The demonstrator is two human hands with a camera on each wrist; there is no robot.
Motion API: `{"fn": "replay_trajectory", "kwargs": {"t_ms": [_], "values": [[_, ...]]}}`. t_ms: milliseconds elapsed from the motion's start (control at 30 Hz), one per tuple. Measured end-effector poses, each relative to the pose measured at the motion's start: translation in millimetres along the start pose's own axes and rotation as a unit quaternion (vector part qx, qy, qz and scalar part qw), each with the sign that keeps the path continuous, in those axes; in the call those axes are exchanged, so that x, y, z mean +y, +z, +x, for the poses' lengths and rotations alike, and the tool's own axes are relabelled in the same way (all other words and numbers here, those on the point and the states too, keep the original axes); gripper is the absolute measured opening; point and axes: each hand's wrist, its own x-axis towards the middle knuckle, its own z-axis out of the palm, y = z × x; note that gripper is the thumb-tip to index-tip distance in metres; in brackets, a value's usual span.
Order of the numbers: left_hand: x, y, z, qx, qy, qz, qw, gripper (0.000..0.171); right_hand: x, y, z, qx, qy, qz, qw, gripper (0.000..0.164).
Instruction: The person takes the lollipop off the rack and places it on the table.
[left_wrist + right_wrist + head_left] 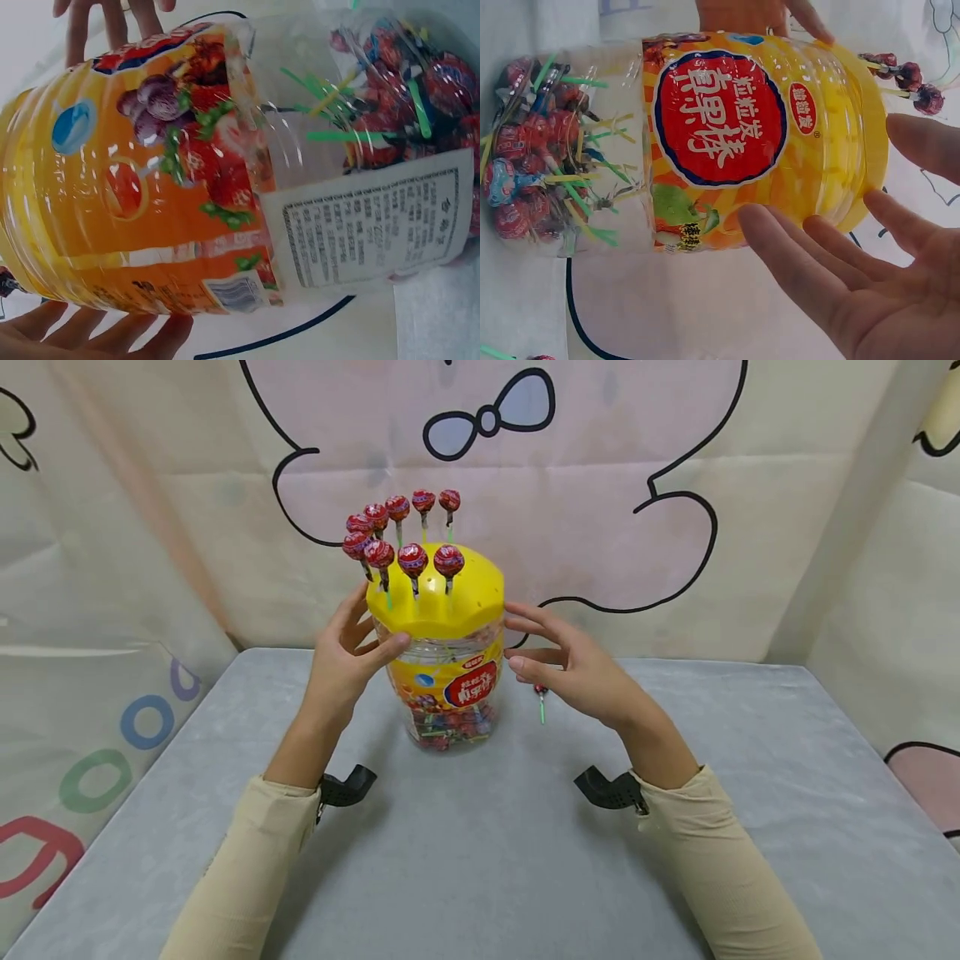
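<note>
A clear plastic lollipop jar [444,685] with a yellow lid [480,585] stands upright on the table. Several red-wrapped lollipops [412,560] poke up by their sticks around part of the lid; more lollipops [540,150] lie inside at the bottom. My left hand [348,647] holds the jar's left side just under the lid, thumb across the front and fingers round the side. On the opposite side my right hand [566,664] has its fingers spread and relaxed, fingertips at the lid's edge. Its thumb stays off the jar.
One loose lollipop [542,703] with a green stick lies on the grey table [480,860], behind the right hand. Black wrist mounts [348,787] jut inward from both sleeves. A printed cloth backdrop [600,527] rises behind the table and at both sides.
</note>
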Motion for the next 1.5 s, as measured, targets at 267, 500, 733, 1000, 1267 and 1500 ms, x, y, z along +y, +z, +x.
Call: {"fn": "replay_trajectory", "kwargs": {"t_ms": [267, 500, 733, 1000, 1267, 1500], "values": [[5.3, 3.9, -10.7, 0.047, -0.020, 0.004, 0.9987, 0.076, 1.2, 8.0, 2.3, -0.006, 0.011, 0.019, 1.000, 0.065], [3.8, 5.6, -7.7, 0.006, -0.050, -0.027, 0.9983, 0.078, -7.3, 10.6, -4.9, -0.017, 0.013, 0.014, 1.000, 0.063], [9.8, 9.7, -11.1, 0.031, -0.055, -0.012, 0.9979, 0.081, -9.2, 14.6, -3.9, -0.020, 0.011, 0.000, 1.000, 0.068], [11.0, 12.9, -11.4, 0.039, -0.052, -0.019, 0.9977, 0.082, -7.7, 17.2, -3.6, -0.026, 0.016, 0.007, 1.000, 0.070], [15.8, 12.0, -11.0, 0.071, -0.047, 0.021, 0.9961, 0.085, -7.1, 18.0, 1.2, -0.010, 0.011, 0.014, 1.000, 0.069], [15.2, 12.2, -12.7, 0.067, -0.039, 0.009, 0.9970, 0.084, -7.9, 20.2, -0.6, -0.027, 0.012, 0.039, 0.999, 0.071]]}}
